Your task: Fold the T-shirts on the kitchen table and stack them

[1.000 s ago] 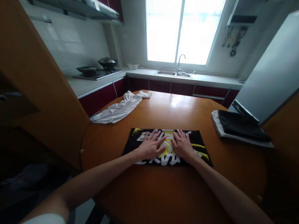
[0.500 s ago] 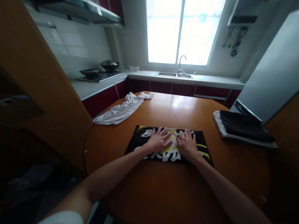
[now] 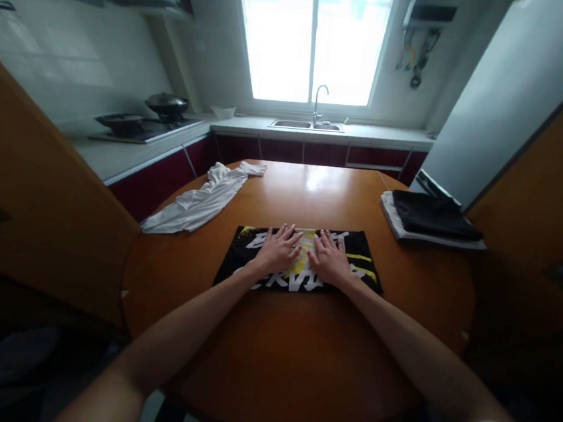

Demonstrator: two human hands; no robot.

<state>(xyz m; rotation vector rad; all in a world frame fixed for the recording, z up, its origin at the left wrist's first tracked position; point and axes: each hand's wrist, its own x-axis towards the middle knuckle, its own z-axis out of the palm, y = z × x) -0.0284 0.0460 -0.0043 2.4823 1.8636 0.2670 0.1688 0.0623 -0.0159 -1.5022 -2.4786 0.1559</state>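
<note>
A: Plainly, what is hard to read here?

B: The lettering on the folded black cloth [image 3: 300, 259] at mid-frame. Both hands cover its middle, so only broken white and yellow strokes show. The lower corners of the frame are dark; the shapes there are unreadable.

A: Hand state?

B: Left hand [image 3: 274, 252] and right hand [image 3: 329, 260] lie flat, palms down, fingers spread, side by side on the cloth. Neither grips anything; they press on it.

A: The cloth itself?

B: A long, flat rectangle, black with white and yellow print, lying crosswise on the round wooden worktop [image 3: 297, 347].

A: Other items?

B: A crumpled white garment [image 3: 202, 199] at the worktop's left edge; a folded dark stack [image 3: 432, 217] at centre right, well apart from the cloth.
</note>
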